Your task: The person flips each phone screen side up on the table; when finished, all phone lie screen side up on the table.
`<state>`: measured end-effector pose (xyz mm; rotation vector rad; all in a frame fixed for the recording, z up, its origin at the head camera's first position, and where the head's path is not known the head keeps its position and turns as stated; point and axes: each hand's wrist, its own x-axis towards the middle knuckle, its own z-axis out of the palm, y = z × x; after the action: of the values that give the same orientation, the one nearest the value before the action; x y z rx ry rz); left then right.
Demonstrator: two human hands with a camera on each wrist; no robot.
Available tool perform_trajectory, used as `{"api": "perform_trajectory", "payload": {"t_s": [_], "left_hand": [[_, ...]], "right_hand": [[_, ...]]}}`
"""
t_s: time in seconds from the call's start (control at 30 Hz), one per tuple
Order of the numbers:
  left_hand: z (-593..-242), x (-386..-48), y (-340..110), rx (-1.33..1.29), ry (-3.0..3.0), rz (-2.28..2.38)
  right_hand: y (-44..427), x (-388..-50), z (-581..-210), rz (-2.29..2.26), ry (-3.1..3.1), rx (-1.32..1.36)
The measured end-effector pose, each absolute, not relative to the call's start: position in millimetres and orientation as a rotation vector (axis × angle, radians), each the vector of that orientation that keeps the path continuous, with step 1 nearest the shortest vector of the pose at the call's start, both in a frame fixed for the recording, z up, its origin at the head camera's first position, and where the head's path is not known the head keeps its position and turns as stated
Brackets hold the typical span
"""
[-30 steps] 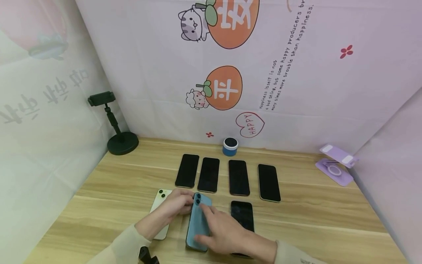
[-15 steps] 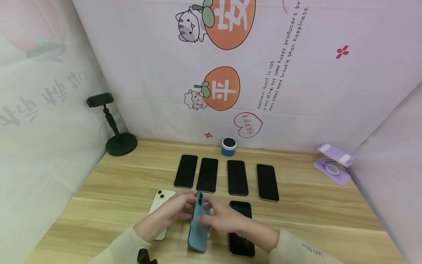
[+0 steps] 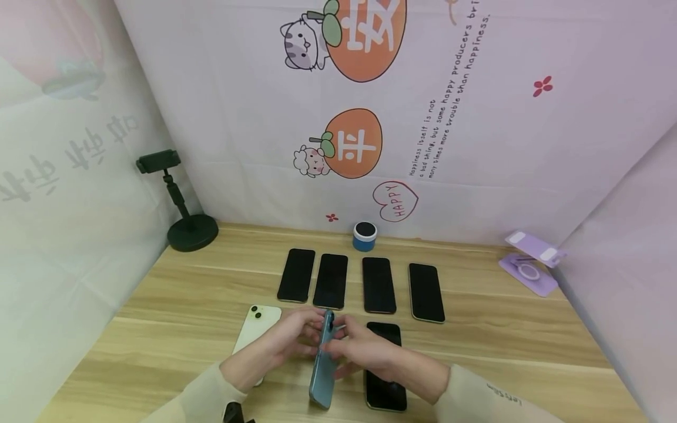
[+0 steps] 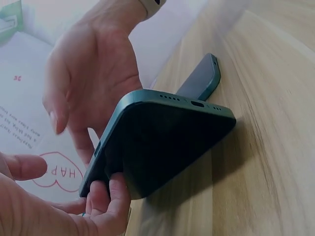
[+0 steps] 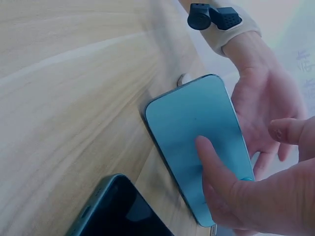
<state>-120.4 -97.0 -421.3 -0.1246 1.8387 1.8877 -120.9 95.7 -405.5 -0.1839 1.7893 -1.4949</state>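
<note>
A light-blue smartphone [image 3: 321, 382] stands tilted on a long edge between my hands, its dark screen [image 4: 167, 142] facing left and its blue back [image 5: 187, 118] facing right. My left hand [image 3: 291, 336] holds it near the top, with fingertips curled against the screen side. My right hand [image 3: 372, 351] lays a straight finger on the back, below the camera bump. Beside my left wrist a pale yellow phone [image 3: 254, 329] lies face down, partly hidden. Under my right wrist is a phone with its black screen up [image 3: 386, 392], also partly covered.
Several black-screened phones [image 3: 379, 285] lie in a row behind my hands. A blue-and-white round jar [image 3: 365, 238] stands at the back edge. A black phone stand [image 3: 193, 232] is at back left, a purple stand [image 3: 529, 273] at back right. Printed cloth walls surround the wooden table [image 3: 492, 341].
The light-blue phone has turned from lying nearly flat to steeply on edge, shifting slightly right. My left hand has moved right with it; my right hand has drawn back toward its right side.
</note>
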Motion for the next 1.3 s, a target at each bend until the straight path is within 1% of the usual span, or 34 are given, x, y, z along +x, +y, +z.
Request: {"api": "perform_trajectory", "payload": {"t_s": [0.17, 0.33, 0.53, 0.73, 0.87, 1.07, 1.3], "left_hand": [[-418, -119, -94, -0.099, 1.826, 1.900], [-417, -118, -89, -0.077, 1.766, 1.926], [-426, -120, -83, -0.098, 1.743, 1.882], [-434, -120, -82, -0.111, 1.784, 1.848], [-439, -119, -84, -0.032, 2.024, 1.759], [-450, -117, -91, 0.119, 2.563, 1.412], [-457, -107, -98, 0.333, 2.636, 1.255]], "right_hand": [[95, -122, -410, -1.510, 1.847, -0.153], [95, -123, -424, -1.486, 1.940, -0.156], [101, -124, -441, -1.445, 2.084, -0.209], [104, -123, -448, -1.480, 2.083, -0.188], [104, -123, -449, -1.505, 2.087, -0.179], [106, -121, -450, -1.570, 2.085, -0.122], [104, -116, -450, -1.628, 2.063, -0.033]]}}
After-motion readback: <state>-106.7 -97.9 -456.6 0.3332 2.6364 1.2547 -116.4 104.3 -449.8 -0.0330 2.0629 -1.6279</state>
